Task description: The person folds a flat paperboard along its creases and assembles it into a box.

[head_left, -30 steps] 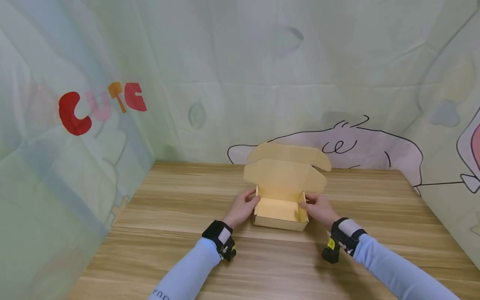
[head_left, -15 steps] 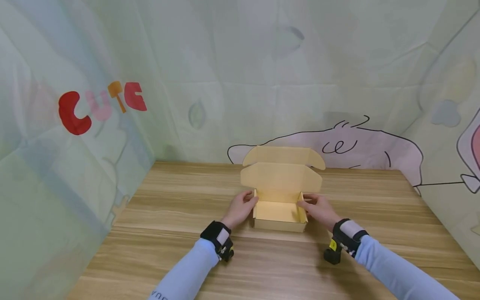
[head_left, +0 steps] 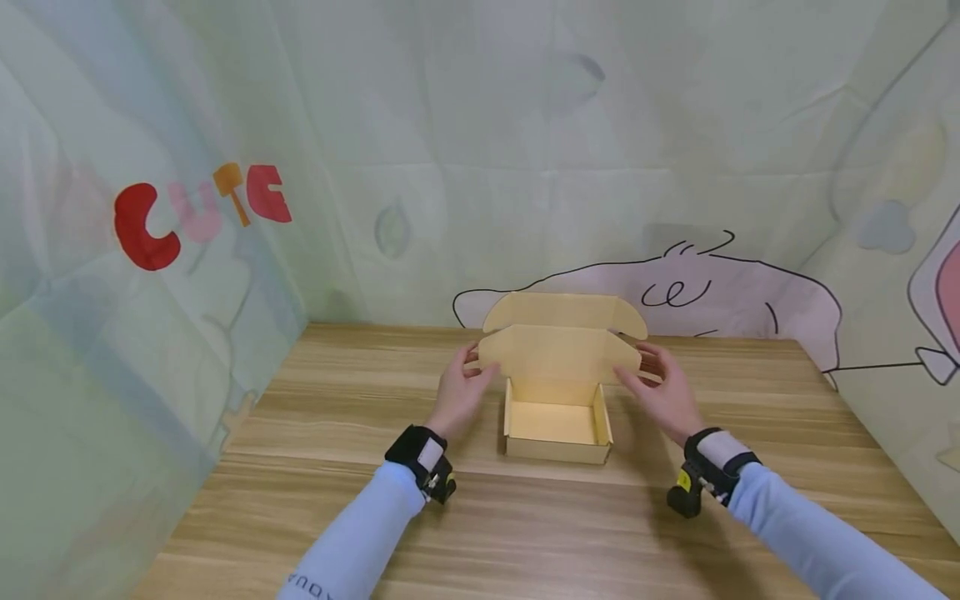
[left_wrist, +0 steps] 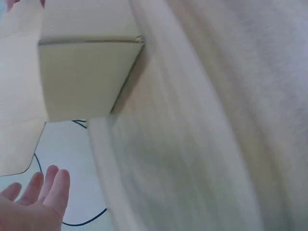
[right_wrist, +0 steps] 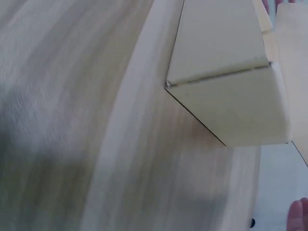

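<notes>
A small light-brown cardboard mailer box point(head_left: 557, 451) sits on the table, its lid point(head_left: 558, 354) raised at the back and its inside bare. My left hand point(head_left: 459, 392) is at the lid's left side flap, thumb in front and fingers behind the flap's edge. In the left wrist view the fingers point(left_wrist: 58, 190) are spread loosely, a little apart from the flap point(left_wrist: 19, 149). On the other side my right hand point(head_left: 667, 396) frames the right side flap in the same way, thumb by its lower edge. Only some fingertips point(right_wrist: 295, 216) show in the right wrist view.
The wood-grain table point(head_left: 360, 500) reaches back to a printed cloth backdrop point(head_left: 420, 167) with cartoon drawings. The lid's top flap point(head_left: 562, 310) overlaps the backdrop in the head view. Cloth also hangs along the left and right sides.
The box shifted slightly left and squared up while both hands held its side walls. Both hands have since let go of the walls and moved up and outward to the lid's side flaps.
</notes>
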Available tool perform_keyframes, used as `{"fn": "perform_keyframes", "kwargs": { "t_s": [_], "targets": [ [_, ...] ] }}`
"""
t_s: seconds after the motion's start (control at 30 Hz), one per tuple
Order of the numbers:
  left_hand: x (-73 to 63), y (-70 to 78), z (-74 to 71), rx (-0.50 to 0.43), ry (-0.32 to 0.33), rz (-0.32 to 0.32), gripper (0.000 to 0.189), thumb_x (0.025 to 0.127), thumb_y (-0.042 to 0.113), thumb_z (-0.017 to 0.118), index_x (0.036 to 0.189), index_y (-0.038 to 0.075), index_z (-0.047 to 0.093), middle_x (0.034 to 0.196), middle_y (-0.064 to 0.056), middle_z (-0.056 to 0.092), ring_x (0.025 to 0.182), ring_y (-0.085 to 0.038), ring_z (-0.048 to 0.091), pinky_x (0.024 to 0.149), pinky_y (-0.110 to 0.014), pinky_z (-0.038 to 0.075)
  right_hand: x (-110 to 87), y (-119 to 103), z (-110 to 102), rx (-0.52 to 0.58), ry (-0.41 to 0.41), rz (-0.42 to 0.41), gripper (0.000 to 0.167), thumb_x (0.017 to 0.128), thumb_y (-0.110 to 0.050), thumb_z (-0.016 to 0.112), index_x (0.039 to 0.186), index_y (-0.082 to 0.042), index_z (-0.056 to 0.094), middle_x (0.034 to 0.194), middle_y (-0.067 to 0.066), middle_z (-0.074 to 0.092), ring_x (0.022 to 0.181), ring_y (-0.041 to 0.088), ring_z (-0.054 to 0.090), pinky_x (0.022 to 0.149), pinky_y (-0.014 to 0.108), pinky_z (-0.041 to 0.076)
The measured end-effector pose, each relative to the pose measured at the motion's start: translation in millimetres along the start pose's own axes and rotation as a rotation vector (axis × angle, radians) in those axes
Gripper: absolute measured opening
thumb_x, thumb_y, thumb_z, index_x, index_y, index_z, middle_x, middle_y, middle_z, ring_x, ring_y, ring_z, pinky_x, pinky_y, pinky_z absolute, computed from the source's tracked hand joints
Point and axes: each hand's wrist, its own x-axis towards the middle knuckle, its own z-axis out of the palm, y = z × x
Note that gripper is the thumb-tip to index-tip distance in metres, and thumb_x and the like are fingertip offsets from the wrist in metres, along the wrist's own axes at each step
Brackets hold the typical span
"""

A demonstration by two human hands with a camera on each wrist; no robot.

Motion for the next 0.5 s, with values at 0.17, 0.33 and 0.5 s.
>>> {"fn": "perform_keyframes", "kwargs": {
  "t_s": [0.17, 0.33, 0.5],
  "targets": [
    [7.1, 7.5, -4.0, -0.013, 0.016, 0.049, 0.06, 0.097, 0.027, 0.064, 0.149, 0.008, 0.044, 0.144, -0.02, 0.053, 0.125, -0.037, 0.059, 0.101, -0.048, 0.053, 2.9, -7.7, -5.6, -0.017, 0.05, -0.066, 0.071, 0.099, -0.035, 0.064, 0.15, 0.004, 0.034, 0.145, 0.03, 0.048, 0.135, 0.043, 0.045, 0.112, 0.059, 0.041],
    [12.5, 13.0, -4.6, 0.015, 0.013, 0.069, 0.058, 0.097, 0.026, 0.065, 0.148, 0.008, 0.045, 0.144, -0.019, 0.053, 0.124, -0.036, 0.059, 0.102, -0.047, 0.053, 5.5, -14.8, -6.5, -0.059, 0.087, -0.077, 0.068, 0.1, -0.036, 0.062, 0.149, 0.003, 0.037, 0.142, 0.03, 0.053, 0.133, 0.043, 0.049, 0.111, 0.059, 0.043],
    [17.2, 16.8, -2.0, 0.04, 0.016, 0.062, 0.058, 0.097, 0.026, 0.065, 0.147, 0.005, 0.046, 0.144, -0.018, 0.054, 0.122, -0.037, 0.059, 0.1, -0.048, 0.052, 7.3, -19.5, -4.5, -0.085, 0.094, -0.089, 0.057, 0.1, -0.037, 0.062, 0.136, 0.006, 0.049, 0.138, 0.029, 0.058, 0.127, 0.042, 0.055, 0.105, 0.055, 0.049]
  ]
}}
